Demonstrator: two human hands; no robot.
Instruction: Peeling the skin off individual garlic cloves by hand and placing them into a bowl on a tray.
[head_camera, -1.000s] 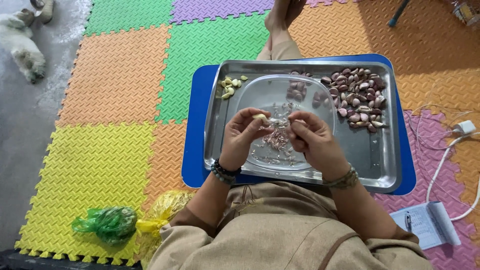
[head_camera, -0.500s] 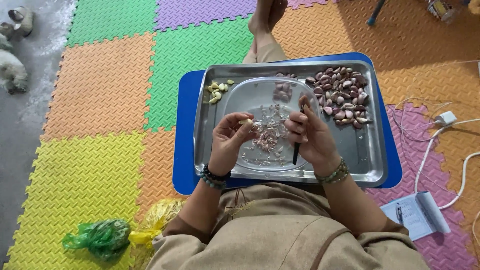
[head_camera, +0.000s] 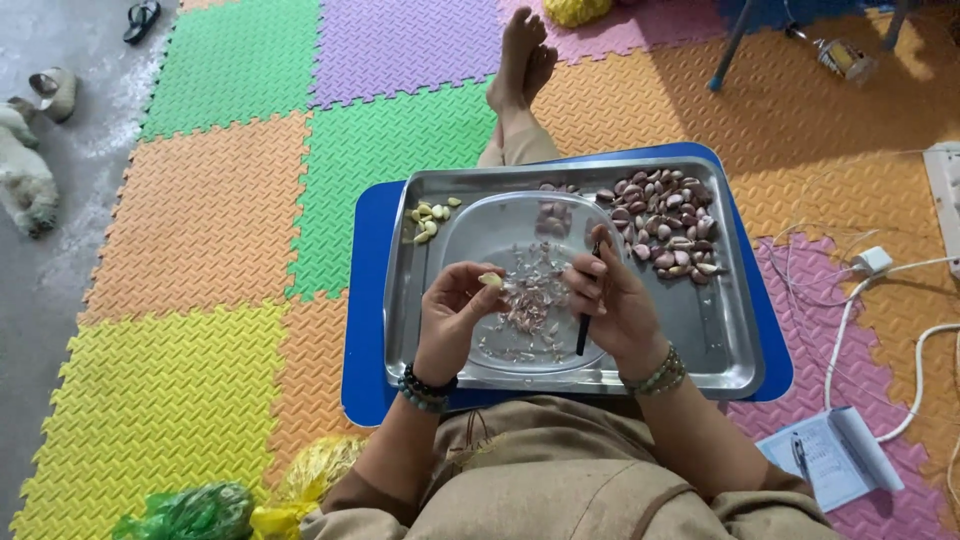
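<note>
My left hand (head_camera: 455, 310) pinches a pale peeled garlic clove (head_camera: 491, 281) over a clear plastic lid (head_camera: 470, 235) strewn with pinkish skins. My right hand (head_camera: 615, 305) grips a small dark knife (head_camera: 584, 330), its blade pointing down toward me. Both hands hover above a steel tray (head_camera: 720, 340) that rests on a blue board (head_camera: 365, 300). A heap of unpeeled purple garlic cloves (head_camera: 665, 225) fills the tray's far right corner. Several peeled cloves (head_camera: 430, 218) lie at its far left.
Coloured foam floor mats (head_camera: 200, 220) surround the board. My bare feet (head_camera: 522, 50) stretch out beyond the tray. Green and yellow plastic bags (head_camera: 200, 510) lie at the near left. A white cable with a plug (head_camera: 870, 265) and a notebook with a pen (head_camera: 825, 455) sit right. A white dog (head_camera: 25, 180) lies far left.
The view has shifted, so the tray sits lower and more central. My hands have drawn slightly apart, and the peeled clove now shows clearly in my left fingertips.
</note>
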